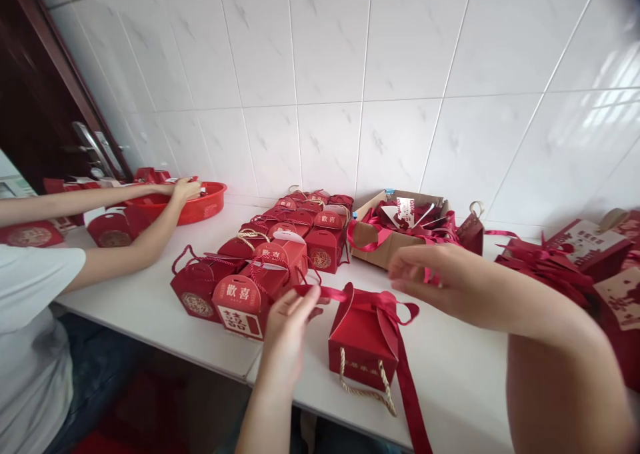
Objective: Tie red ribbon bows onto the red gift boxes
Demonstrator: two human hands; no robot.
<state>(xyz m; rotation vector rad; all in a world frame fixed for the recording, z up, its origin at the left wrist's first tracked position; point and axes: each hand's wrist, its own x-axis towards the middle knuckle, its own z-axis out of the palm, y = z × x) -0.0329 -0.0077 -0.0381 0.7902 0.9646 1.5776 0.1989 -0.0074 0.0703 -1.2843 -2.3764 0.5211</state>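
A small red gift box [364, 344] stands upright on the white table in front of me, with a twisted cream rope handle [367, 393] hanging down its front. Dark red ribbon [387, 305] is looped at its top, and one long tail [414, 414] drops over the table edge. My left hand [290, 317] pinches the other stretch of ribbon, left of the box, between thumb and fingers. Above and right of the box hovers my right hand [435, 277], fingers bent and loosely apart, not touching the ribbon loop; nothing shows in it.
Rows of filled red gift boxes [237, 297] with rope handles stand to the left. Behind lies a cardboard carton [373, 253] of ribbons and cards. More ribbon [545, 267] and boxes are heaped at right. At far left a co-worker's hands [186, 189] reach into a red basin [210, 204].
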